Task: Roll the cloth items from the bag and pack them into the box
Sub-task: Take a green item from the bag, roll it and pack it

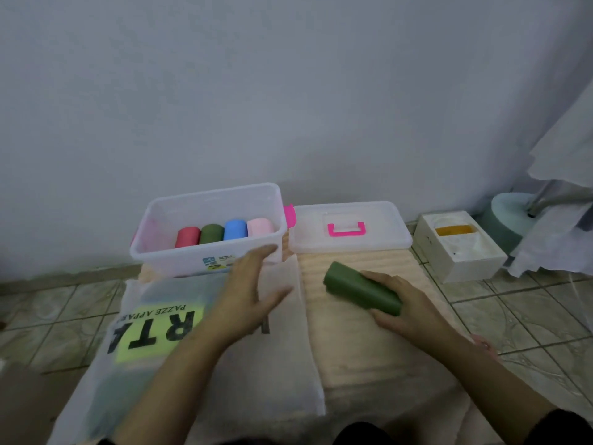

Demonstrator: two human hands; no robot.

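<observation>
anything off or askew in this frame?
Nothing stands out. Four rolls stand neatly in the box, its lid lies flat beside it, and the right hand grips a tidy green roll. The left hand hovers open over the bag.

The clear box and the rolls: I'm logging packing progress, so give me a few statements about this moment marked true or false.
1. The clear box holds four rolls: red, green, blue, pink. True.
2. The right hand grips a dark green roll. True.
3. The lid is shut on the box. False: it lies beside the box, on its right.
4. The left hand holds a blue roll. False: it holds nothing, fingers straight, above the printed bag.
5. The green roll in hand is already inside the box. False: it is over the peach towel.
</observation>
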